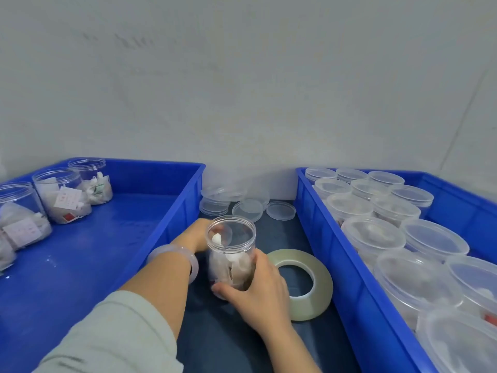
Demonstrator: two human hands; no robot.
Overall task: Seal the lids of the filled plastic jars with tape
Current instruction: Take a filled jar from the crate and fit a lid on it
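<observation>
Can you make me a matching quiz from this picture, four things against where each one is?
Things:
1. open jar
2. tape roll
3. loose lids
4. lidded jars

Places:
A. in the right bin
B. lying flat, just right of the right hand
C. on the table by the wall, between the bins
D. held in the right hand

Pairs: 1-D, 2-B, 3-C, 4-A
</observation>
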